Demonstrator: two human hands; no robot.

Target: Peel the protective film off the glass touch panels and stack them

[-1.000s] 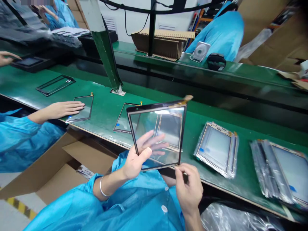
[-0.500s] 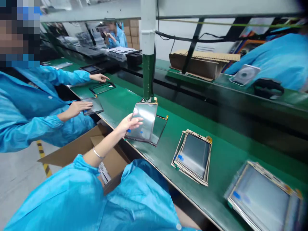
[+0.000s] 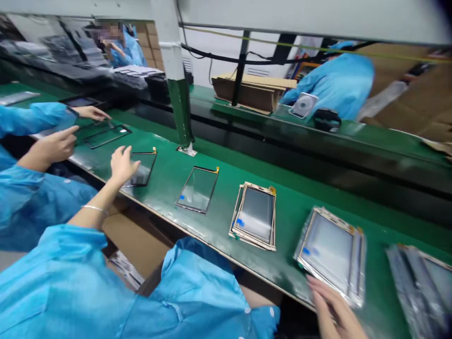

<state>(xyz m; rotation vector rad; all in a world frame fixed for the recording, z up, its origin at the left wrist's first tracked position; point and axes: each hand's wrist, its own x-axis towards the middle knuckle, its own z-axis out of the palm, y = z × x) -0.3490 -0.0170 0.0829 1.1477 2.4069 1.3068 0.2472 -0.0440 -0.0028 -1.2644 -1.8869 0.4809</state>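
Observation:
My left hand, fingers apart, is over a black-framed glass touch panel lying on the green bench; the hand hides part of that panel. To its right lies another clear touch panel with a blue tab and a gold connector. My right hand is at the front edge with its fingers stretched out, close to the near corner of a stack of panels in clear wrapping. Whether it touches the stack I cannot tell.
Between lies a smaller stack of framed panels; more wrapped panels lie at far right. A co-worker's hand is at left beside black frames. A post rises behind the bench; a cardboard box stands below its edge.
The panel that my left hand held up now lies on the bench, left of the other one. My right hand has come into view. The view has turned right.

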